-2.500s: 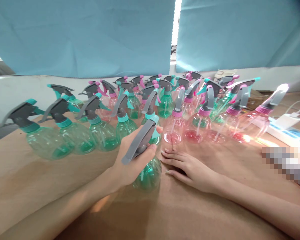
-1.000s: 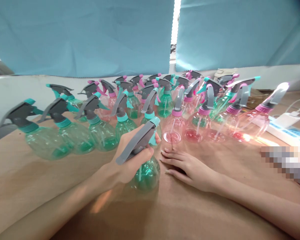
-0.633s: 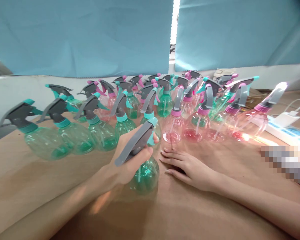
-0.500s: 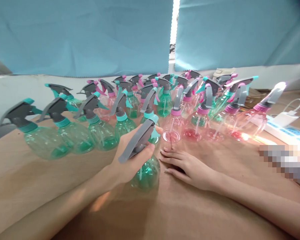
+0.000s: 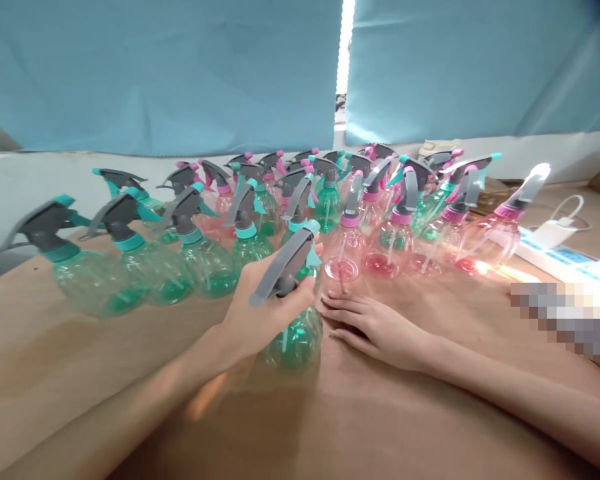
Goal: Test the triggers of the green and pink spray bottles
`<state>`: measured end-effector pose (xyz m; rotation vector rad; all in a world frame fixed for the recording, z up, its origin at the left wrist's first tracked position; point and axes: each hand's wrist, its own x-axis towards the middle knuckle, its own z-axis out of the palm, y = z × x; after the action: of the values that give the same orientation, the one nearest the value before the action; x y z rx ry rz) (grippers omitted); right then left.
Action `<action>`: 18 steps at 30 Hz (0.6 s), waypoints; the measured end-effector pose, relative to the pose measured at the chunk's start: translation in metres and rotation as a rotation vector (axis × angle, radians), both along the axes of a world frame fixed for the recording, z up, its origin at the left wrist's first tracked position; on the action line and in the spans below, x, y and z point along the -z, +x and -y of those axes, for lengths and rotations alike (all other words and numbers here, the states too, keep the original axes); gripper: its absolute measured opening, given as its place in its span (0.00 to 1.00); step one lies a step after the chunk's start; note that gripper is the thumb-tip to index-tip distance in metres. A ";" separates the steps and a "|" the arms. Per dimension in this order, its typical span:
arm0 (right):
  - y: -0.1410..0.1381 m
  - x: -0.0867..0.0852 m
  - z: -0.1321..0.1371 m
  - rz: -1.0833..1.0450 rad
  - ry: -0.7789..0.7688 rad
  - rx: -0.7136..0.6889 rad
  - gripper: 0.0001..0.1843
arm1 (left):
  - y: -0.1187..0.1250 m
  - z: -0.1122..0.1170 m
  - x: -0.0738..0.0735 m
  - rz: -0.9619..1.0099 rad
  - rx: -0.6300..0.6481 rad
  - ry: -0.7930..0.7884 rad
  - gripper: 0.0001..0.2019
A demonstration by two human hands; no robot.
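My left hand [image 5: 260,310] is wrapped round the neck of a green spray bottle [image 5: 296,343] with a grey and teal trigger head. The bottle is upright, its neck partly hidden by my fingers. My right hand [image 5: 375,327] lies flat on the table [image 5: 380,427] with fingers stretched out, just right of that bottle, holding nothing. Beyond my left hand stands a row of green spray bottles [image 5: 210,270]. Past my right fingertips are several pink spray bottles [image 5: 343,260] with grey heads and pink collars.
More green and pink bottles crowd the back, their trigger heads [image 5: 293,177] overlapping. At the right lie a white power strip [image 5: 555,257] with a plugged-in white adapter [image 5: 555,232] and a blurred-out patch [image 5: 565,320]. Blue curtains [image 5: 180,73] hang behind.
The held green bottle has shifted slightly away from me, towards the row, with my left hand round it. The view has turned a little; my right hand stays flat on the table.
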<state>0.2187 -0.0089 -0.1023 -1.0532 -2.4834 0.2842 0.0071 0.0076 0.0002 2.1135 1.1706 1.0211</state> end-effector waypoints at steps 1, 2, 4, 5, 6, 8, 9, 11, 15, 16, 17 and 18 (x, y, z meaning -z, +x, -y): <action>0.000 0.000 0.000 0.007 0.004 0.000 0.22 | 0.001 0.002 -0.002 0.004 -0.017 -0.013 0.08; -0.001 -0.001 0.000 0.014 0.008 -0.002 0.22 | 0.001 0.003 -0.003 0.007 -0.030 -0.025 0.08; -0.002 -0.004 0.000 0.033 0.014 -0.007 0.21 | 0.000 0.004 -0.005 0.004 -0.025 -0.032 0.04; -0.001 -0.006 0.000 0.047 0.018 -0.009 0.21 | -0.002 0.004 -0.006 0.003 -0.009 -0.027 0.01; -0.001 -0.008 0.001 0.066 0.022 -0.013 0.21 | -0.003 0.004 -0.006 0.005 0.014 -0.017 0.05; 0.002 -0.011 0.001 0.110 0.026 -0.022 0.21 | -0.008 0.003 -0.006 0.013 0.056 0.029 0.15; 0.003 -0.012 0.001 0.132 0.025 -0.028 0.21 | -0.010 0.003 -0.005 0.008 0.064 0.051 0.20; 0.007 -0.015 0.002 0.169 0.026 -0.040 0.20 | -0.014 0.004 -0.002 -0.020 0.056 0.070 0.26; 0.011 -0.023 0.007 0.208 0.046 -0.022 0.18 | -0.019 0.012 0.010 -0.034 0.023 0.001 0.25; 0.011 -0.026 0.009 0.219 0.055 -0.005 0.18 | -0.019 0.014 0.014 -0.029 0.022 -0.024 0.24; 0.009 -0.030 0.011 0.236 0.063 0.009 0.17 | -0.020 0.017 0.018 -0.021 0.033 -0.039 0.24; 0.007 -0.034 0.013 0.257 0.072 0.020 0.17 | -0.021 0.020 0.021 -0.014 0.051 -0.048 0.23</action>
<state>0.2261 -0.0218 -0.0685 -1.1465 -2.6833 0.0542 -0.0137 -0.0121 -0.0206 2.1050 1.1313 0.9473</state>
